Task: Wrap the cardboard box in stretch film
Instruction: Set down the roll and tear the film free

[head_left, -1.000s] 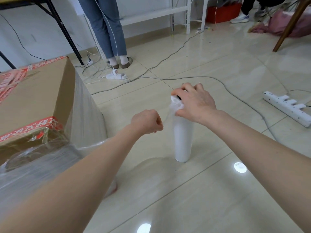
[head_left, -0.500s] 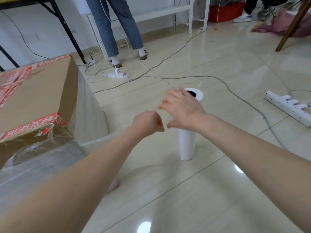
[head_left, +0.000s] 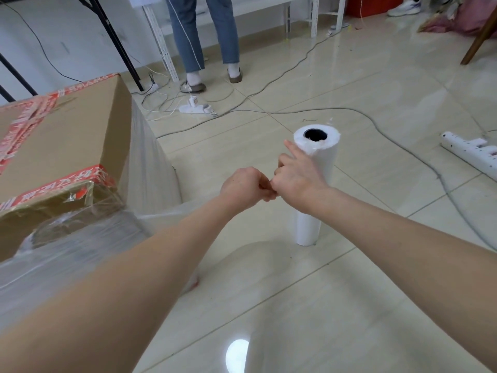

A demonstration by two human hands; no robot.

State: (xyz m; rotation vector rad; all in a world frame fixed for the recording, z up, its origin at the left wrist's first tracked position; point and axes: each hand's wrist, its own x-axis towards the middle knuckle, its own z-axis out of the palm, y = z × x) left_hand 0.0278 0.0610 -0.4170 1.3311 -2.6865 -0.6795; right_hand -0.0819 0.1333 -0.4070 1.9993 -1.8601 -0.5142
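A large cardboard box (head_left: 61,146) with red tape stands at the left, its near and right sides covered in clear stretch film (head_left: 80,251). A loose sheet of that film runs from the box toward my hands. The white film roll (head_left: 326,162) stands upright on the floor tiles, just behind my right hand. My left hand (head_left: 242,187) is a fist that grips the film's edge. Against its knuckles, my right hand (head_left: 295,176) pinches the film, index finger pointing up beside the roll's top.
A person in jeans (head_left: 204,36) stands by a white shelf frame at the back. Cables (head_left: 376,117) cross the floor, with one white power strip (head_left: 197,108) near the person's feet and another (head_left: 470,152) at the right. Black table legs (head_left: 115,41) stand behind the box.
My right hand left the top of the roll, came down to the left and now meets my left hand. The left fist stayed where it was. The person at the back stepped sideways.
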